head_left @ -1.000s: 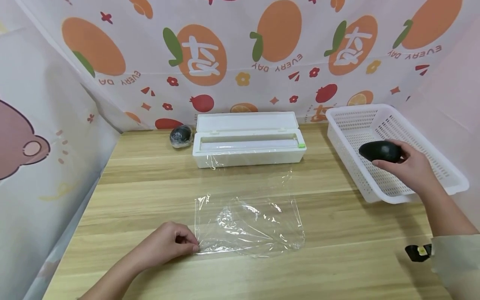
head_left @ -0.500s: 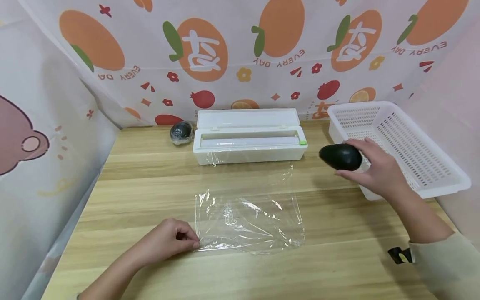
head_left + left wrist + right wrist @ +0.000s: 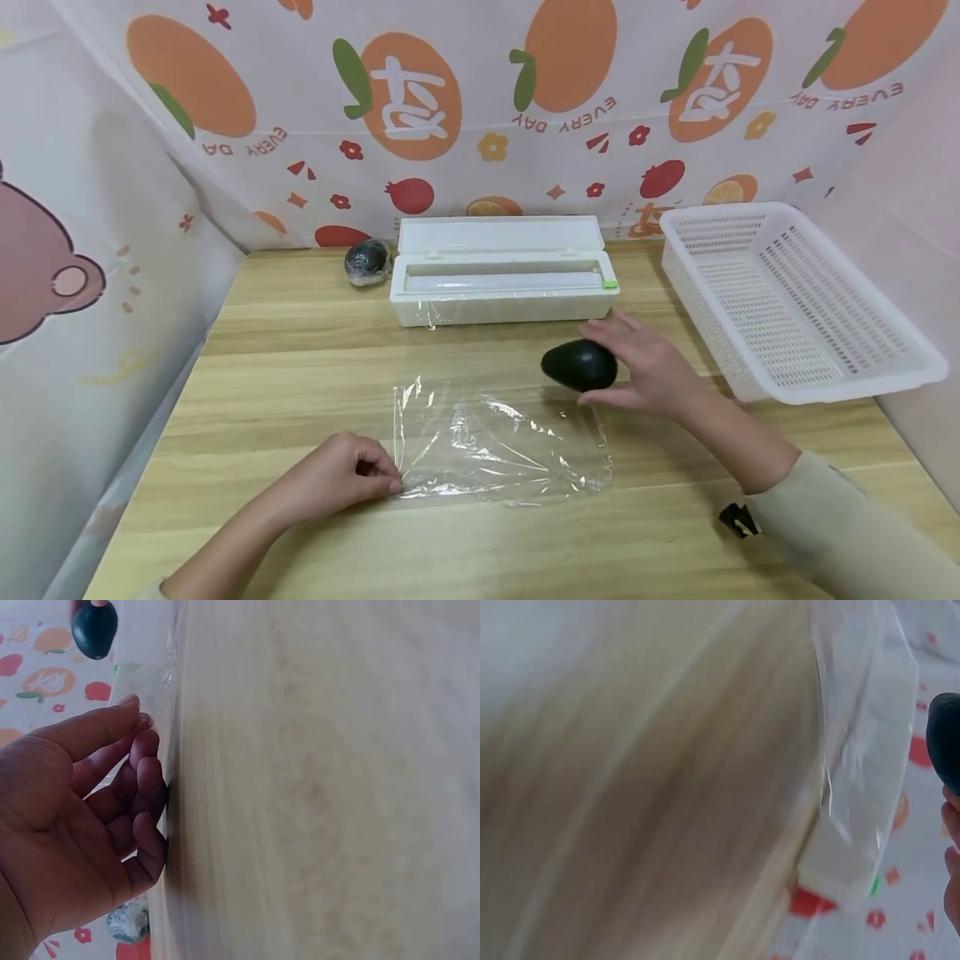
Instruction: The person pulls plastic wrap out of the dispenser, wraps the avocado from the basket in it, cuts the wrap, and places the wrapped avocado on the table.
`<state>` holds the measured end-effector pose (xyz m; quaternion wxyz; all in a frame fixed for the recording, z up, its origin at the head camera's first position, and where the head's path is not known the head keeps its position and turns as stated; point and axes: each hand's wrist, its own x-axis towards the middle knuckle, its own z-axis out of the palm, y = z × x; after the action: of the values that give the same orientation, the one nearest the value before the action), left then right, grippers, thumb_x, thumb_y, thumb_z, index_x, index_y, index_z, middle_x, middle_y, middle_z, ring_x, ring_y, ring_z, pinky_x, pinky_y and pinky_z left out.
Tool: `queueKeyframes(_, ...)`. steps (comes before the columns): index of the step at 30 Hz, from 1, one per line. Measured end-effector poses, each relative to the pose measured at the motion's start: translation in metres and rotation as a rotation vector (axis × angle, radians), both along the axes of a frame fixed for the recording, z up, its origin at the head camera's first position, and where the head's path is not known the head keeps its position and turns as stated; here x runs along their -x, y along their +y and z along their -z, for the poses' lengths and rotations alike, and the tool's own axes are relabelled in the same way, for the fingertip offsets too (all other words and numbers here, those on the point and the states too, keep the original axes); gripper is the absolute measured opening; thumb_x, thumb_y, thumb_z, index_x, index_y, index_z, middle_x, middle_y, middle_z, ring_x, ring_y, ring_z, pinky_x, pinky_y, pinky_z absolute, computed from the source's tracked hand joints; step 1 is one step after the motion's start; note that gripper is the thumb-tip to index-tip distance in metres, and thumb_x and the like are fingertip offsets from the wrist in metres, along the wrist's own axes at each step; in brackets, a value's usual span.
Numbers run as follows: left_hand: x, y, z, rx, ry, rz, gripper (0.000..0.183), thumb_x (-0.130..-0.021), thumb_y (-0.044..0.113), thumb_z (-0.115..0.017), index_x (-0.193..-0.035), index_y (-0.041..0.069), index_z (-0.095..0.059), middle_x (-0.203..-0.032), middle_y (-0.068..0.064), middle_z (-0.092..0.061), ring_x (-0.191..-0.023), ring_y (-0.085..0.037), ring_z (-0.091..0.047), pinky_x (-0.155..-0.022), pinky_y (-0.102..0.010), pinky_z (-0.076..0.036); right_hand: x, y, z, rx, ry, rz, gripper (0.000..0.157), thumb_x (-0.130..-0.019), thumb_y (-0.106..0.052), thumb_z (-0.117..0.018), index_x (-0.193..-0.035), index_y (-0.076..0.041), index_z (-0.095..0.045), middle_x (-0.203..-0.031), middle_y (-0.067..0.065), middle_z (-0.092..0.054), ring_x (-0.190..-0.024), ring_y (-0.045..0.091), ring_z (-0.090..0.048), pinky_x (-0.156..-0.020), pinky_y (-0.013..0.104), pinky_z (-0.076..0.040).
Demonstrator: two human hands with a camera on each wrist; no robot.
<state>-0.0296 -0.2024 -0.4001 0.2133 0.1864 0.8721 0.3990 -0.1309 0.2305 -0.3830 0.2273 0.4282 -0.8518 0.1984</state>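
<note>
My right hand (image 3: 648, 371) grips a dark green avocado (image 3: 579, 365) in the air, above the right back part of a sheet of cling film (image 3: 495, 450). The avocado (image 3: 946, 742) shows at the right edge of the right wrist view. My left hand (image 3: 348, 477) pinches the front left corner of the film between thumb and finger, low at the table. In the left wrist view the other fingers of the left hand (image 3: 90, 802) are curled. The film runs back to an open white dispenser box (image 3: 506, 310), which holds a white roll (image 3: 510, 282).
A second avocado (image 3: 367, 262), wrapped in film, sits left of the box at the back. A white perforated basket (image 3: 780, 392) stands at the right. Beside the right sleeve is a small black object (image 3: 738, 521). A printed curtain (image 3: 480, 100) hangs behind the wooden table (image 3: 480, 550).
My right hand has carried the avocado left, out from over the basket to above the film. The left hand stays at the film's corner.
</note>
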Motion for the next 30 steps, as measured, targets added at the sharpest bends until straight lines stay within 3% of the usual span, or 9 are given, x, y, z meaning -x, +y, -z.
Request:
queueKeyframes(3, 0.001, 0.0, -0.002, -0.002, -0.001, 0.005, 0.007, -0.085, 0.028, -0.077, -0.083, 0.021, -0.076, -0.077, 0.01, -0.07, -0.068, -0.002, -0.055, -0.059, -0.022, -0.047, -0.003, -0.019, 0.007, -0.041, -0.052, -0.04, 0.089, -0.063, -0.055, -0.085, -0.132, -0.004, -0.058, -0.132, 0.013, -0.063, -0.121, 0.032, -0.06, -0.109, 0.053, -0.039)
queueKeyframes(10, -0.001, 0.0, -0.001, -0.018, -0.012, 0.011, 0.006, -0.084, 0.025, -0.077, -0.084, 0.019, -0.076, -0.077, 0.009, -0.071, -0.068, -0.002, -0.056, -0.059, -0.022, -0.048, -0.014, -0.053, 0.019, -0.117, -0.132, -0.109, 0.086, -0.069, -0.059, -0.081, -0.133, -0.006, -0.057, -0.133, 0.01, -0.063, -0.126, 0.027, -0.057, -0.109, 0.052, -0.039)
queueKeyframes(21, -0.004, -0.002, 0.0, -0.017, -0.025, 0.001, 0.008, -0.084, 0.027, -0.078, -0.084, 0.02, -0.076, -0.074, 0.009, -0.068, -0.067, -0.003, -0.054, -0.059, -0.022, -0.047, -0.026, -0.085, 0.022, -0.254, -0.427, -0.032, 0.087, -0.078, -0.066, -0.07, -0.143, -0.013, -0.048, -0.147, 0.007, -0.051, -0.139, 0.032, -0.044, -0.117, 0.05, -0.029)
queueKeyframes(30, -0.005, -0.003, -0.001, -0.012, -0.008, 0.001, 0.007, -0.083, 0.026, -0.079, -0.084, 0.019, -0.076, -0.069, 0.01, -0.063, -0.064, -0.002, -0.053, -0.057, -0.022, -0.047, -0.03, -0.096, 0.032, -0.266, -0.444, -0.037, 0.087, -0.078, -0.067, -0.069, -0.144, -0.016, -0.046, -0.148, 0.008, -0.05, -0.138, 0.037, -0.043, -0.115, 0.05, -0.032)
